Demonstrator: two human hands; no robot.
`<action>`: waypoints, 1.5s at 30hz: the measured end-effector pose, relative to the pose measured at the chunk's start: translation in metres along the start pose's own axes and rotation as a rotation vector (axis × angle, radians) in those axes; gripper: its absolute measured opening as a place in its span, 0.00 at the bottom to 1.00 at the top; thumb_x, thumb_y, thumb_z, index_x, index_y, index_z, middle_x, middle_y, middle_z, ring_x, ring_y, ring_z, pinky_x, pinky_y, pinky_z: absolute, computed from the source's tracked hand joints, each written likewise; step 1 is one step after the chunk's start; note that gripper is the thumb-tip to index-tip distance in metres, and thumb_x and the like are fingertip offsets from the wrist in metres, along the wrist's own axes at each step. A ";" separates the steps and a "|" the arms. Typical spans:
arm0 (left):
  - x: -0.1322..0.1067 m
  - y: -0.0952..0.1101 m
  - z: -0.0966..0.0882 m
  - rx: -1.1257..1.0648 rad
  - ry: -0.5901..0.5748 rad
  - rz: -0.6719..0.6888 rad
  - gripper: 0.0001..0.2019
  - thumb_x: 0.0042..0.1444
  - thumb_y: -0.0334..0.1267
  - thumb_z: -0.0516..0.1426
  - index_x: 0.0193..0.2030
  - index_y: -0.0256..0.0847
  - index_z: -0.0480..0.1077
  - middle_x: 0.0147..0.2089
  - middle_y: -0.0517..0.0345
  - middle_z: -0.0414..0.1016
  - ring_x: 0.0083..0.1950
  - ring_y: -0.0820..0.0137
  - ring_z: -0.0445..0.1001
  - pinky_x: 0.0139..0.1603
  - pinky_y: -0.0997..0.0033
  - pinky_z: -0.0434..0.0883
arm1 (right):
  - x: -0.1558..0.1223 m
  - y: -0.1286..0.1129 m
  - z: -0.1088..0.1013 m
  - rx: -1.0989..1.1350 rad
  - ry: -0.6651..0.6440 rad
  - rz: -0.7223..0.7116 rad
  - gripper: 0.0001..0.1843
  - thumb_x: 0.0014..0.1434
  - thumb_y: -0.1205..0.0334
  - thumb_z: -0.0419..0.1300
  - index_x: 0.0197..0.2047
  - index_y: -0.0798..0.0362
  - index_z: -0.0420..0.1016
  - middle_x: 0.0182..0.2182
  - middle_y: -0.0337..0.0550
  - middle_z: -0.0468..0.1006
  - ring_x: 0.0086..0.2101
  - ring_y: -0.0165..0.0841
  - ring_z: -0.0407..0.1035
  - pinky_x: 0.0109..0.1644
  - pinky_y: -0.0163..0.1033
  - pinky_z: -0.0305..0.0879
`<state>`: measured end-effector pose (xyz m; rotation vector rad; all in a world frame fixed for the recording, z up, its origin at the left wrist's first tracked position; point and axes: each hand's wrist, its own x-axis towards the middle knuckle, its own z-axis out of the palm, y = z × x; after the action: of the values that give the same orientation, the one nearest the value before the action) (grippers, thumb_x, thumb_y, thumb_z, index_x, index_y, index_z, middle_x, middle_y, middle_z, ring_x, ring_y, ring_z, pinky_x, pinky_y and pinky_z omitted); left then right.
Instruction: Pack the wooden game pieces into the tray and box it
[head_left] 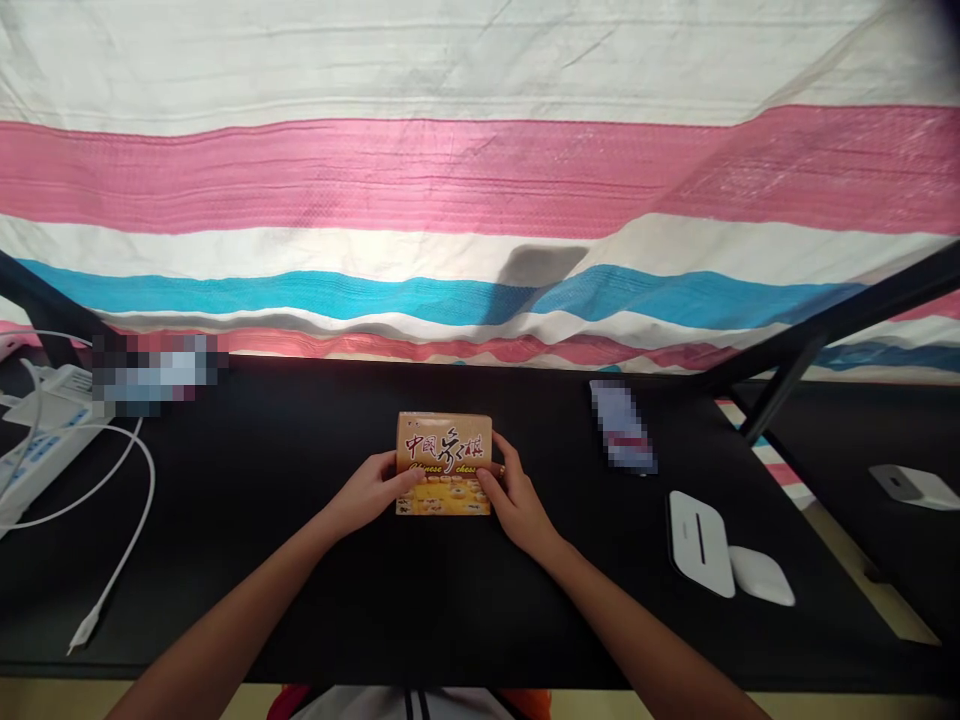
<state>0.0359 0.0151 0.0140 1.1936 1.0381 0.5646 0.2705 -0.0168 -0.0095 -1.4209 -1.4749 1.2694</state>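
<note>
A Chinese chess box [444,440], tan with large printed characters and a yellow picture below them, is held between both hands above the middle of the black table. My left hand [375,488] grips its left side, the thumb lying over the front face. On the opposite side, my right hand [519,497] has its thumb on the front and its fingers around the right edge. The lid side faces me, and the box looks closed. What lies behind it is hidden.
The black table [300,640] carries a white power strip [56,450] and a white cable [150,480] at left. Toward the right are a blurred phone-shaped item [624,428], a white slotted device [701,545] and a small white case [761,575]. Striped sheeting [375,180] hangs behind.
</note>
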 end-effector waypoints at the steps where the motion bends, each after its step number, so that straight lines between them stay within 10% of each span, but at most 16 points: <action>1: 0.000 0.000 0.000 -0.002 0.002 0.003 0.19 0.54 0.49 0.60 0.49 0.40 0.73 0.51 0.51 0.77 0.54 0.55 0.73 0.53 0.58 0.71 | 0.000 0.000 0.000 -0.012 0.001 -0.005 0.33 0.64 0.48 0.50 0.67 0.46 0.44 0.47 0.49 0.78 0.44 0.42 0.75 0.49 0.52 0.70; 9: -0.002 0.000 0.008 -0.151 0.065 0.092 0.27 0.49 0.45 0.64 0.53 0.38 0.63 0.55 0.46 0.73 0.55 0.54 0.72 0.51 0.57 0.72 | 0.003 0.003 -0.001 -0.207 0.040 -0.090 0.30 0.65 0.50 0.48 0.67 0.49 0.47 0.45 0.50 0.76 0.41 0.40 0.74 0.46 0.49 0.71; 15: -0.010 0.001 0.021 -0.167 0.178 0.258 0.25 0.49 0.43 0.63 0.52 0.37 0.62 0.52 0.46 0.74 0.53 0.55 0.73 0.50 0.57 0.74 | 0.000 -0.016 -0.001 -0.586 0.309 -0.429 0.20 0.65 0.54 0.50 0.57 0.51 0.67 0.47 0.54 0.69 0.47 0.42 0.68 0.51 0.50 0.69; 23: -0.015 -0.003 0.032 -0.178 0.269 0.335 0.26 0.51 0.44 0.61 0.55 0.38 0.61 0.54 0.46 0.72 0.53 0.55 0.72 0.51 0.56 0.73 | -0.012 -0.038 0.025 -0.683 0.270 -0.510 0.19 0.66 0.58 0.50 0.57 0.51 0.69 0.47 0.52 0.73 0.45 0.42 0.66 0.50 0.52 0.67; 31: -0.022 -0.008 0.033 0.231 0.077 0.643 0.33 0.59 0.56 0.51 0.67 0.41 0.55 0.58 0.43 0.60 0.57 0.55 0.64 0.56 0.52 0.68 | -0.027 -0.036 0.034 -0.160 0.086 -0.417 0.41 0.53 0.37 0.58 0.63 0.53 0.61 0.58 0.55 0.66 0.55 0.49 0.64 0.56 0.53 0.65; 37: -0.020 -0.007 0.027 0.673 0.083 0.753 0.25 0.63 0.44 0.50 0.66 0.43 0.59 0.48 0.47 0.66 0.48 0.62 0.66 0.52 0.58 0.69 | -0.020 -0.029 0.035 0.276 0.146 0.000 0.24 0.51 0.48 0.65 0.48 0.53 0.72 0.42 0.47 0.79 0.42 0.43 0.73 0.47 0.47 0.70; 42: -0.010 0.003 0.005 0.479 0.487 0.493 0.25 0.56 0.42 0.58 0.60 0.42 0.65 0.55 0.47 0.65 0.55 0.60 0.65 0.54 0.57 0.68 | -0.011 -0.035 0.028 0.661 0.202 0.166 0.28 0.49 0.51 0.67 0.51 0.51 0.71 0.46 0.48 0.79 0.45 0.45 0.73 0.49 0.50 0.70; 45: -0.009 0.016 -0.008 0.143 0.055 0.164 0.24 0.55 0.47 0.58 0.57 0.40 0.68 0.51 0.47 0.73 0.48 0.61 0.72 0.48 0.59 0.72 | -0.011 -0.046 0.022 0.774 0.156 0.232 0.31 0.46 0.52 0.68 0.54 0.52 0.71 0.46 0.49 0.79 0.47 0.47 0.72 0.50 0.51 0.69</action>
<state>0.0273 0.0166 0.0324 1.4054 1.0467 0.6625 0.2387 -0.0275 0.0308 -1.1297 -0.5978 1.5915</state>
